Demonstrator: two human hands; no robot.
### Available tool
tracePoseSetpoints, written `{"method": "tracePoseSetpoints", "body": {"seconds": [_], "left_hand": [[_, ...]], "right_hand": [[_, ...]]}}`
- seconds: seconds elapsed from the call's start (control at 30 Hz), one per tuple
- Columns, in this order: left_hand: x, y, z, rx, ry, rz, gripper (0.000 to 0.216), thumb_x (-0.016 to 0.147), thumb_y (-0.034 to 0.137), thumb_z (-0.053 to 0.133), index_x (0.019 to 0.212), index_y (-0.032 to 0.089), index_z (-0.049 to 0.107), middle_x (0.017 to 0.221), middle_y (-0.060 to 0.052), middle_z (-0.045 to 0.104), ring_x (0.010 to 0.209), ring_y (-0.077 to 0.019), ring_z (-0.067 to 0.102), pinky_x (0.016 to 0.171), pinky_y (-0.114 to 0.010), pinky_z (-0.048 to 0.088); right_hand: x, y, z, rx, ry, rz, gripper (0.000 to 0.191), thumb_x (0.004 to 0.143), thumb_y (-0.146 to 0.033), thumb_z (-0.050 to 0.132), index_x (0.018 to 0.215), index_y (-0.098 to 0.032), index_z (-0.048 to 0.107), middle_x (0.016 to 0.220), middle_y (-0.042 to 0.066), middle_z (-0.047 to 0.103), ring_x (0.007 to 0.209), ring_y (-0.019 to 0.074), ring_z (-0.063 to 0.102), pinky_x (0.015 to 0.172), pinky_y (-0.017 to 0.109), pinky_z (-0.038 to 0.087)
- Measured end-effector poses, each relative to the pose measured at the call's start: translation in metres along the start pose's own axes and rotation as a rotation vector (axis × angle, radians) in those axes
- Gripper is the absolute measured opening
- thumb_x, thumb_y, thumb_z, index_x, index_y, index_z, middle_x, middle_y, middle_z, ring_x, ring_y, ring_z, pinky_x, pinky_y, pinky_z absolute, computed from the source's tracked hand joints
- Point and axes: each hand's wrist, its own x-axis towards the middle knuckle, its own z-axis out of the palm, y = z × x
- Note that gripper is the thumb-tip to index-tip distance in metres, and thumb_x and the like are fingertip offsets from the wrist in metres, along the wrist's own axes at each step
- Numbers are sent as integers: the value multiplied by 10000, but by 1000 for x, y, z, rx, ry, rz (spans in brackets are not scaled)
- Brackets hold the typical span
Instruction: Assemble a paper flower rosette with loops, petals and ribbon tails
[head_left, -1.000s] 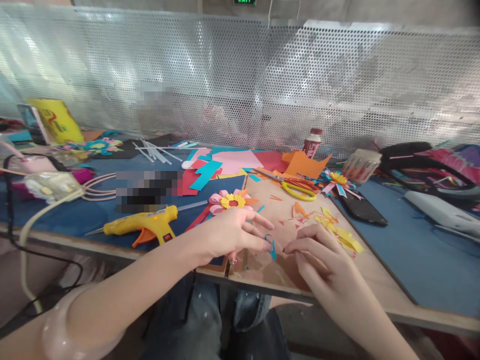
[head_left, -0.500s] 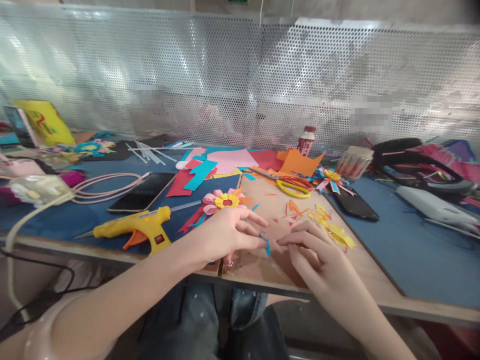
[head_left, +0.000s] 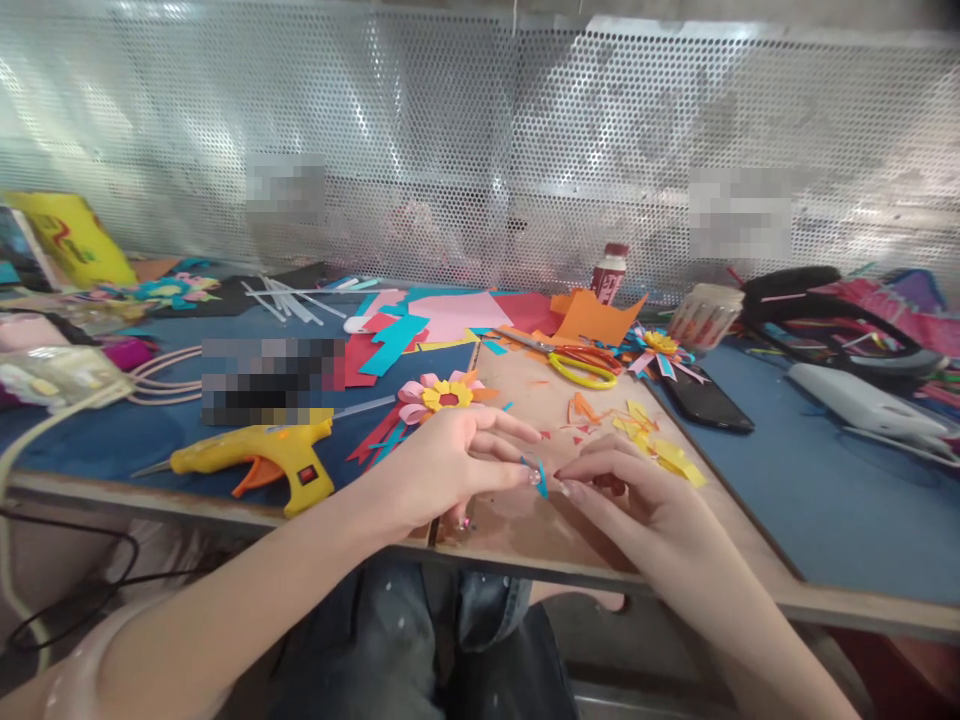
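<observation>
My left hand pinches a small curled blue paper strip between thumb and finger, above the wooden board. Just to its right is my right hand, thumb and index finger pressed together close to the strip. Whether anything lies in that pinch is too small to make out. Behind my left hand lies a paper flower with a yellow centre, pink petals and red and blue tails. Yellow paper scraps and orange scraps lie beyond my right hand.
A yellow glue gun lies at the left. Scissors with yellow and orange handles rest behind the hands. Coloured paper, a bottle, a second flower and a black phone are farther back. A perforated metal panel stands behind.
My right fingertips have come closer to the blue strip, and their pinch has tightened. The strip is turned slightly in my left hand. The whole view has shifted a little.
</observation>
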Motion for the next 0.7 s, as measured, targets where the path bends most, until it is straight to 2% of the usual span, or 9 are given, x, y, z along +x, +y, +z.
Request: {"method": "tracePoseSetpoints", "body": {"seconds": [0.27,0.37,0.5,0.57,0.7], "left_hand": [[-6,23,-7,-29,122,108,259,735,231,696,987,209,640,864,3,693,331,24,333,279,-91,299],[-10,34,-10,-63,89,172,223,750,196,686,969,211,647,882,3,689,323,40,309,295,-91,287],[-17,49,-8,-105,83,217,201,754,179,685,951,203,650,873,-1,680,333,44,321,303,-91,272],[-21,54,-7,-115,93,221,214,748,187,694,956,197,649,860,-5,676,338,41,338,299,-90,264],[-27,61,-4,-92,99,228,208,745,184,692,949,184,648,874,-11,671,310,52,324,285,-95,252]], "right_hand": [[1,0,0,-36,-12,-1,140,863,-340,536,839,-265,651,910,9,576,928,181,517,853,357,383],[-1,-5,0,-105,-99,-56,169,862,-222,503,914,-280,653,973,14,551,948,180,509,881,368,384],[-5,-15,4,-343,-234,-150,384,791,-93,489,1049,-336,636,971,33,502,916,200,462,865,419,381],[-11,-17,6,-473,-233,-190,379,775,-113,513,1045,-346,640,928,42,486,897,218,434,834,442,377],[-25,-12,6,-591,-137,-278,276,820,-163,497,987,-322,648,933,50,481,877,219,415,838,483,355]]}}
